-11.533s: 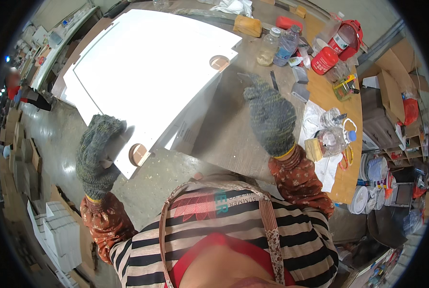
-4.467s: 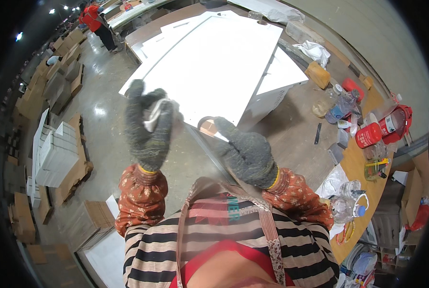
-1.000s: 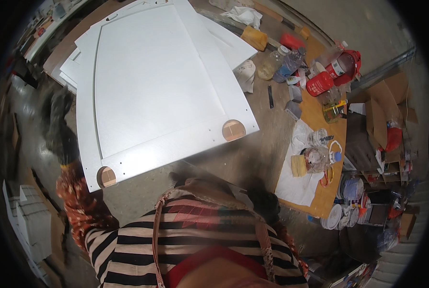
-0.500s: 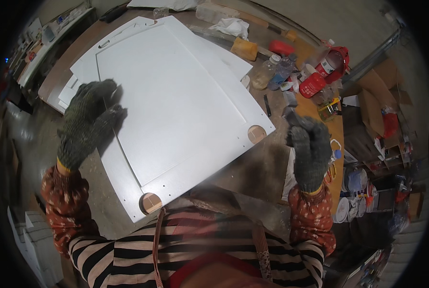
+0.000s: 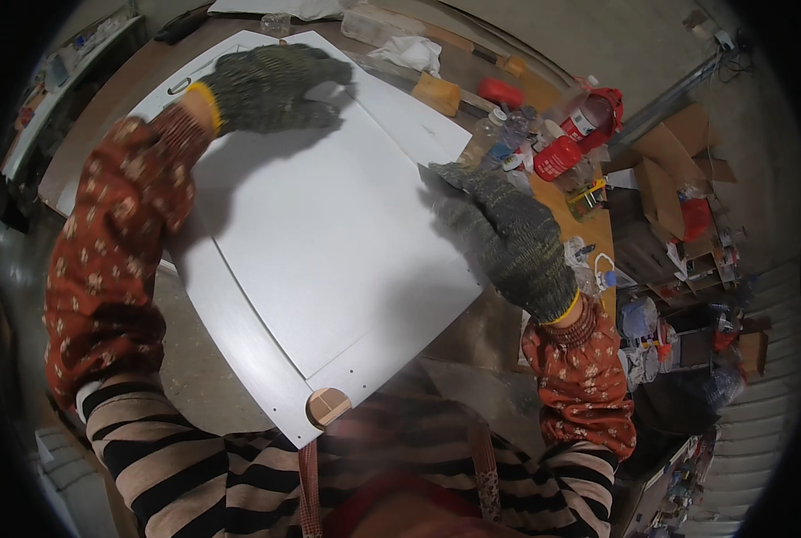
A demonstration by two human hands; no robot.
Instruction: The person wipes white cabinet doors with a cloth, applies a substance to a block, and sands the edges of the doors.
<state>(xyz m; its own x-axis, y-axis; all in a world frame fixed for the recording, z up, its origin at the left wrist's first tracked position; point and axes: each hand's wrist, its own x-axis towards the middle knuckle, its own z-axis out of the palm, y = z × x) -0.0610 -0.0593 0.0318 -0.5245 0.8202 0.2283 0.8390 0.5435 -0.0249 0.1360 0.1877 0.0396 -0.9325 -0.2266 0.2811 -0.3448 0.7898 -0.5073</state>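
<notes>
Keep both hands flat and open on the white panel (image 5: pixel 329 242): left hand (image 5: pixel 270 85) far edge, right hand (image 5: pixel 504 238) right edge.

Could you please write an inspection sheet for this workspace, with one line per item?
Surface: brown workbench, mostly covered by the panel.
Job's things: large white panel lying flat; a round hinge cup hole near its close corner.
Clutter: red containers, clear bottles, an orange block and white cloth on the far right side.
Grippers: left hand, gloved, flat on the panel's far part; right hand, gloved, on the panel's right edge.
Cables: nothing seen clearly.
Surroundings: cardboard boxes on the right; grey concrete floor below.
</notes>
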